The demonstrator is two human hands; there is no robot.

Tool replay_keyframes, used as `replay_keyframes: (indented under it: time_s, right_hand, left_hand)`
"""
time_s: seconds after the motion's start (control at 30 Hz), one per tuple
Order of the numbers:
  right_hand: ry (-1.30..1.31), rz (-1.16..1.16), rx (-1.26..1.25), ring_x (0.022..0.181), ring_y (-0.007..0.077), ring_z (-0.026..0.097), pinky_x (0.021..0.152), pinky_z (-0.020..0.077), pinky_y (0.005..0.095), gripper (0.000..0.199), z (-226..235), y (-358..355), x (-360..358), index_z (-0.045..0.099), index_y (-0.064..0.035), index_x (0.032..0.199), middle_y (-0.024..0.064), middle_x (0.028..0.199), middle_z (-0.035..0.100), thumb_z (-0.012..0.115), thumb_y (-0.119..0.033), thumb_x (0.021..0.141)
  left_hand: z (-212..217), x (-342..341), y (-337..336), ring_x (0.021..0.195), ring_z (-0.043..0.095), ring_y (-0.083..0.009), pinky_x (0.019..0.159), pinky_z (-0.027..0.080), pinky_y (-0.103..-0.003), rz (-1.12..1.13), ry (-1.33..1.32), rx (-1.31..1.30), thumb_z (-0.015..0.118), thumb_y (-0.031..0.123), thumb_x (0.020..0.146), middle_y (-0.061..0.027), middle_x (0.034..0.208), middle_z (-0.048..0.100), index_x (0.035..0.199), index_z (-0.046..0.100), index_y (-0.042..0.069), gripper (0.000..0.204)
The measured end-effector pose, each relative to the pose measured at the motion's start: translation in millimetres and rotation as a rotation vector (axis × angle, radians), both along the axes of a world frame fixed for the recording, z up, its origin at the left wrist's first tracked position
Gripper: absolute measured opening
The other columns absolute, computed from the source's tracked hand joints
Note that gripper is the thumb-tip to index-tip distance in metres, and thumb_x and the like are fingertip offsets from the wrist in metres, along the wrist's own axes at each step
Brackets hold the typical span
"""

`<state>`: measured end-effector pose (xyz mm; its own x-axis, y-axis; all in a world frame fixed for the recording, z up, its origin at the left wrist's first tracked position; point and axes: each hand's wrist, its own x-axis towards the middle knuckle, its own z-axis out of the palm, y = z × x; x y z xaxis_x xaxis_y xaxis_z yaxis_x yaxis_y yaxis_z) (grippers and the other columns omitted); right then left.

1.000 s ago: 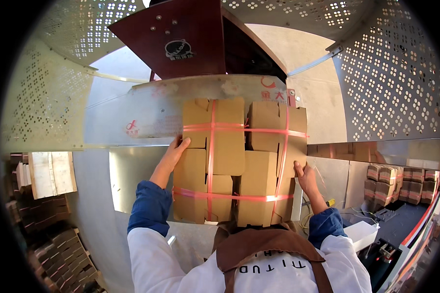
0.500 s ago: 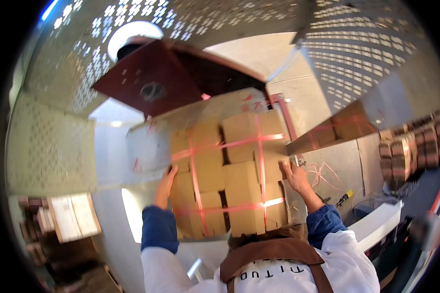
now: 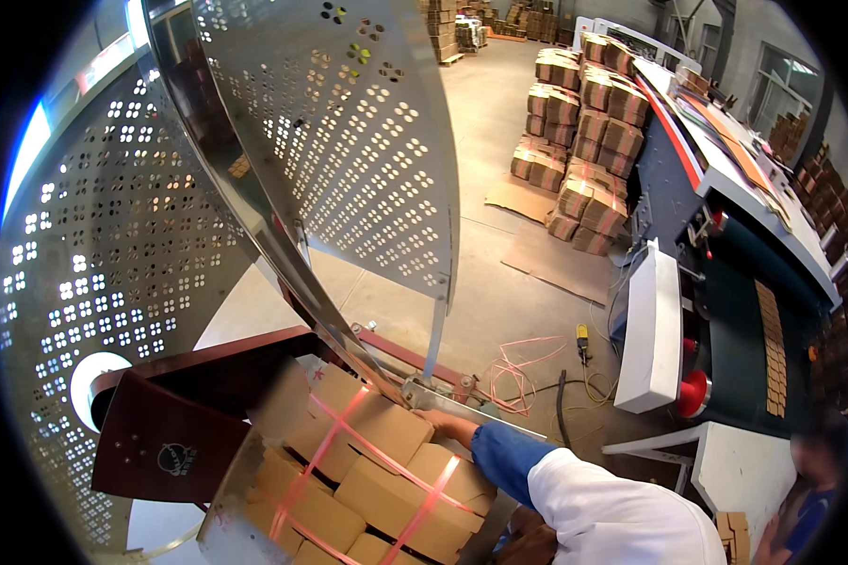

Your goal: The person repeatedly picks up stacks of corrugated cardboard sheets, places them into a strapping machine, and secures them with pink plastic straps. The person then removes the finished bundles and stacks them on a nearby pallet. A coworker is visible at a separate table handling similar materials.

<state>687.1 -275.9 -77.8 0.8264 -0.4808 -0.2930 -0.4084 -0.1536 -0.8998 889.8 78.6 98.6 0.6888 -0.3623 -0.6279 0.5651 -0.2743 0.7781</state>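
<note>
Cardboard bundle (image 3: 377, 471) with pink straps sits low in the middle, under the perforated metal arch (image 3: 349, 141). Right hand (image 3: 436, 421) lies on its top right corner, fingers flat against it, not clenched. Left hand's out of sight. Strapped box stacks (image 3: 584, 122) stand far right.

We cannot see our left hand, and the strapped box bundle (image 3: 367, 480) hides most of our right hand (image 3: 435, 417).
</note>
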Motion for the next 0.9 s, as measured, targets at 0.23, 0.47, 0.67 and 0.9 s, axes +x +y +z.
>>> replay_keyframes:
  time_s: [0.23,0.47,0.67,0.9]
  right_hand:
    - [-0.039,-0.044,0.465,0.098,0.0149,0.056,0.081,0.0465,0.0312,0.047,62,69,-37,0.059,-0.0106,0.124,0.0043,0.111,0.063,0.058,-0.039,0.087]
    - [-0.081,-0.553,0.527,0.093,0.0178,0.058,0.083,0.0476,0.0349,0.038,52,131,-211,0.061,-0.0065,0.116,0.0084,0.097,0.062,0.048,-0.035,0.094]
    - [-0.226,-0.395,0.803,0.106,0.0201,0.057,0.083,0.0504,0.0366,0.048,116,112,-334,0.055,-0.0075,0.127,0.0099,0.118,0.056,0.048,-0.042,0.095]
    - [-0.236,-0.706,0.674,0.106,0.0205,0.057,0.084,0.0505,0.0367,0.049,189,25,-443,0.054,-0.0077,0.127,0.0098,0.119,0.056,0.048,-0.043,0.095]
  left_hand:
    - [3,-2,30,0.116,0.051,-0.0190,0.098,0.041,-0.031,-0.011,-0.024,-0.077,0.045,0.043,0.098,-0.0127,0.129,0.055,0.134,0.048,0.000,0.057]
    - [-15,-40,31,0.116,0.051,-0.0189,0.098,0.041,-0.031,-0.127,0.058,-0.119,0.044,0.043,0.099,-0.0126,0.129,0.055,0.134,0.048,0.000,0.056]
    - [-31,-89,29,0.116,0.051,-0.0189,0.098,0.041,-0.031,-0.115,0.140,-0.101,0.044,0.043,0.099,-0.0125,0.128,0.055,0.134,0.048,0.000,0.056]
    - [-48,-177,-34,0.116,0.052,-0.0188,0.098,0.041,-0.031,-0.112,0.265,-0.104,0.043,0.043,0.099,-0.0125,0.128,0.055,0.134,0.048,0.000,0.056]
